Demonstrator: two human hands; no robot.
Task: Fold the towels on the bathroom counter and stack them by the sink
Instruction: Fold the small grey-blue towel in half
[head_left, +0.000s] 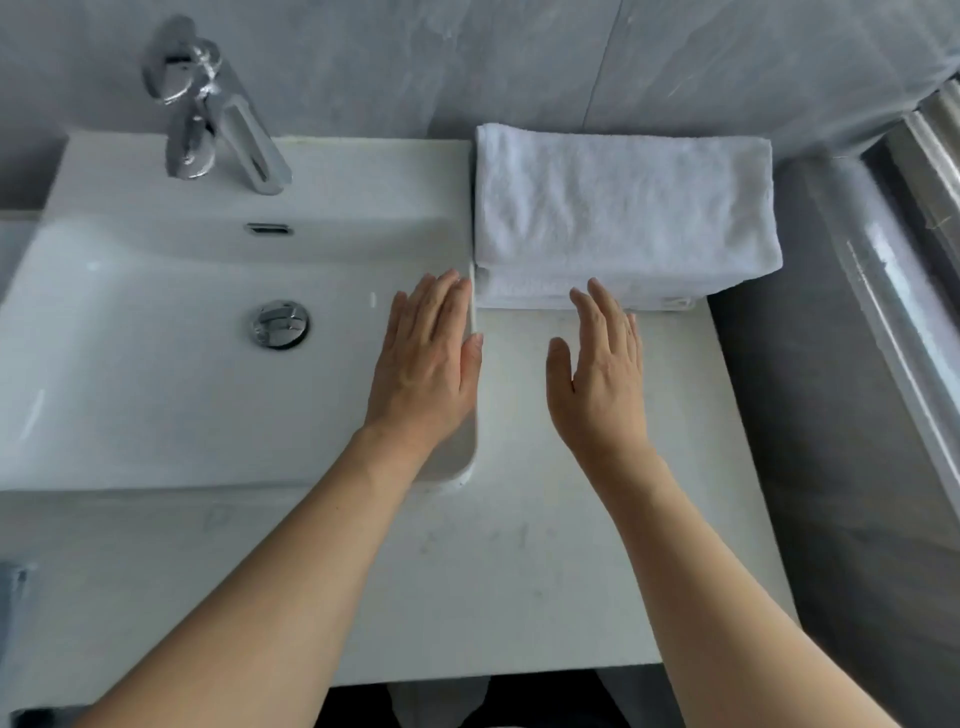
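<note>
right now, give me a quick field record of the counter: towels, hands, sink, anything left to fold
towels: white folded towels in one stack on the counter, right of the sink, against the wall
left hand: left hand flat, fingers straight, over the sink's right rim, holding nothing
right hand: right hand open, fingertips near the stack's front edge; contact unclear
sink: basin bare, drain plug visible, chrome faucet at the back
unfolded towels: none in view
</note>
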